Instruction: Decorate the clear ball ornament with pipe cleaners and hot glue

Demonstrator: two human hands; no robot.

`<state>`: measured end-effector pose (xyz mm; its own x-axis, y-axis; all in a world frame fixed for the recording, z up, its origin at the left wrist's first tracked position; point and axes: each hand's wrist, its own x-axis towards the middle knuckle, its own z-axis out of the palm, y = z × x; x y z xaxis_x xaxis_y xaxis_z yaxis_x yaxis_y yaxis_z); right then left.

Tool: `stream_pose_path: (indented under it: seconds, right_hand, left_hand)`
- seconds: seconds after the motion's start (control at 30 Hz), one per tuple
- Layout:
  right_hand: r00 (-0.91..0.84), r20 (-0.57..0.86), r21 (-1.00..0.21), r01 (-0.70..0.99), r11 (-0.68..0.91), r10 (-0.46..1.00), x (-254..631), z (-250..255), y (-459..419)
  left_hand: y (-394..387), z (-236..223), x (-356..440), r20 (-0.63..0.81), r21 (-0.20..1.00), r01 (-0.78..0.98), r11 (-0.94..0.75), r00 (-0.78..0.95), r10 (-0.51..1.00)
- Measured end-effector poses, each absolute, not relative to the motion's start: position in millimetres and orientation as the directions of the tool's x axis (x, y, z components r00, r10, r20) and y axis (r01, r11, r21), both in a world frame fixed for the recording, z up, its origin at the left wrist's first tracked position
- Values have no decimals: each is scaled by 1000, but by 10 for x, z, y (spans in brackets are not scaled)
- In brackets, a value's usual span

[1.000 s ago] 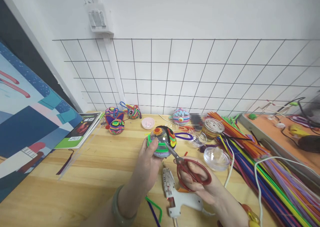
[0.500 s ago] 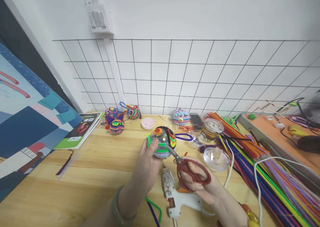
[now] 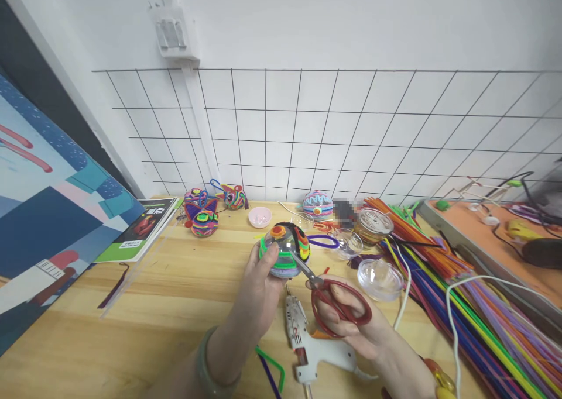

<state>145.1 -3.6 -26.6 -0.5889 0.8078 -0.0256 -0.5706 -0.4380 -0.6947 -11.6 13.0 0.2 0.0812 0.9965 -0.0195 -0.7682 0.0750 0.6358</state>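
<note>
The left hand (image 3: 263,276) is closed around a clear ball (image 3: 284,250) trimmed with colourful fuzzy strips, thumb on its near face, above the wooden table (image 3: 175,305). The right hand (image 3: 346,311) is curled through the red handles of the scissors (image 3: 336,305), whose tips reach the green strip on the ball's right side. Below the hands lies a white glue gun (image 3: 307,343), with bent green and purple stems (image 3: 273,370) to its left.

the ball (image 3: 287,263) partly hides the left hand (image 3: 262,279); the painted board (image 3: 52,212) is cut off; a dark thing (image 3: 345,213) is pixelated.
</note>
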Motion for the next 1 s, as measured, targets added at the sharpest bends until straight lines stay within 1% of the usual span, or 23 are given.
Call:
stream_pose_path:
  seconds: [0.13, 0.37, 0.53, 0.63, 0.77, 0.83, 0.9, 0.97, 1.0]
  right_hand:
    - [-602, -29, -681, -572, -456, 798, 1461, -279, -34]
    - [-634, -61, -657, -556, -509, 771, 1477, -274, -26]
    - [-656, -52, -651, -549, -524, 753, 1501, -290, -16]
    - [-642, -36, -681, -545, -488, 766, 1539, -299, -8]
    - [-594, -34, -768, -499, -402, 803, 1630, -258, 6]
    - [-560, -32, -836, -439, -329, 828, 1705, -200, 23]
    - [-525, -46, -906, -337, -257, 850, 1805, -130, 52]
    - [-494, -106, -966, -153, -206, 863, 1917, -75, 91]
    - [-470, -150, -983, -26, -184, 870, 1969, -61, 113]
  left_hand:
    - [135, 9, -117, -36, 636, -766, 93, 91, 995]
    - [148, -22, -118, -129, 627, -761, 166, 109, 986]
    - [150, -20, -122, -138, 616, -765, 189, 131, 982]
    - [162, -17, -119, -156, 616, -764, 194, 123, 980]
    - [203, -39, -130, -155, 618, -766, 178, 104, 982]
    - [231, -59, -149, -140, 626, -765, 154, 85, 987]
    - [260, -80, -173, -134, 645, -755, 118, 40, 990]
    - [283, -98, -193, -135, 672, -737, 77, -19, 991]
    - [292, -106, -200, -134, 686, -726, 58, -47, 990]
